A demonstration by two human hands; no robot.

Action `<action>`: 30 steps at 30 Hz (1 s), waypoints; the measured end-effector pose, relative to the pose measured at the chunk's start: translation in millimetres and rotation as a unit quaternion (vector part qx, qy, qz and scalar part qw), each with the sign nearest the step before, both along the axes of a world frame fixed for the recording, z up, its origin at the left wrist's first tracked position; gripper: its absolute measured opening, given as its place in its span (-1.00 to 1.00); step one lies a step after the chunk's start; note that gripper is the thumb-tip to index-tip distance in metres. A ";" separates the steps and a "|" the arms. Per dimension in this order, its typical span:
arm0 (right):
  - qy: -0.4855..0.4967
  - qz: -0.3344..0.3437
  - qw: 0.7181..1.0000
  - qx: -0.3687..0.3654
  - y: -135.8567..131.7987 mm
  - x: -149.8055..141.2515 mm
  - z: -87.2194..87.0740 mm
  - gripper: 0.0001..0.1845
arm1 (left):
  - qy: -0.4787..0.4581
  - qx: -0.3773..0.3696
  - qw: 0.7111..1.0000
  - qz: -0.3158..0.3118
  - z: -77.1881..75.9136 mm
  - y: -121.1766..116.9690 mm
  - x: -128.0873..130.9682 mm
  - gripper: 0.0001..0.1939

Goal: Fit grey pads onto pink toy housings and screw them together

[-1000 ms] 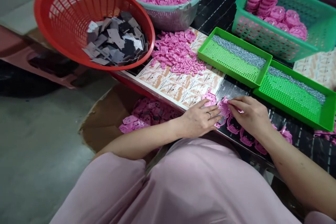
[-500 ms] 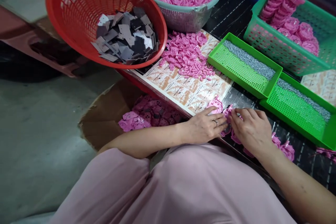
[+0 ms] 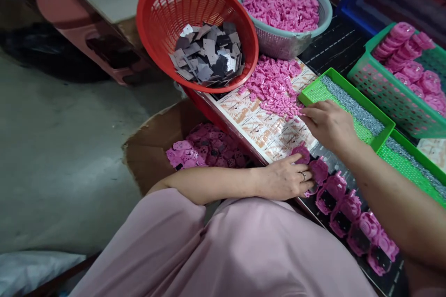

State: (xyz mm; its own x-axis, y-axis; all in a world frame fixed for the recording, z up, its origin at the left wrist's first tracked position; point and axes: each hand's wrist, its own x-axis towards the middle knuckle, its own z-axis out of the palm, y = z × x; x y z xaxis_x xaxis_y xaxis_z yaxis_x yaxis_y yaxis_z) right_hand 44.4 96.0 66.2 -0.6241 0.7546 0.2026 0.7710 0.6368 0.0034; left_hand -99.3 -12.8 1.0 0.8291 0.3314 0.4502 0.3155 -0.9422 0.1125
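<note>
My left hand (image 3: 284,179) lies at the table's front edge, its fingers bent over an open pink plastic case (image 3: 318,170) at the near end of a row. Farther forward, my right hand (image 3: 329,123) reaches to the edge of a heap of small pink plastic pieces (image 3: 275,88). Its thumb and forefinger are pinched together at a small pink piece (image 3: 300,110), mostly hidden by the fingertips. Several more open pink cases (image 3: 344,211) with dark plates in them run along the edge to the right of my left hand.
A red basket (image 3: 158,46) of grey and black plates overhangs the table corner. Behind stand a pale blue basket (image 3: 272,46) of pink parts and a green basket (image 3: 386,88). Green trays (image 3: 334,106) hold tiny metal parts. A cardboard box (image 3: 146,144) of pink pieces sits below.
My right hand has left the row of cases and moved forward to the heap of small pink pieces. My left hand stays at the row. The view has shifted, showing more of the row.
</note>
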 end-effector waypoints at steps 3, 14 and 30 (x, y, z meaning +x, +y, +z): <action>-0.023 -0.034 0.998 -0.041 28.8 -32.3 -13.6 -0.68 | -0.020 -0.017 1.000 0.001 -0.9 0.5 -1.7 -0.66; 0.016 -0.088 0.993 -0.083 55.5 -74.9 -22.3 -0.73 | -0.115 -0.022 0.987 0.108 0.5 14.1 -54.2 -0.79; 0.231 -0.066 0.964 -0.112 -30.2 13.3 3.6 -0.72 | -0.086 -0.021 0.991 0.101 -3.7 11.5 -58.3 -0.77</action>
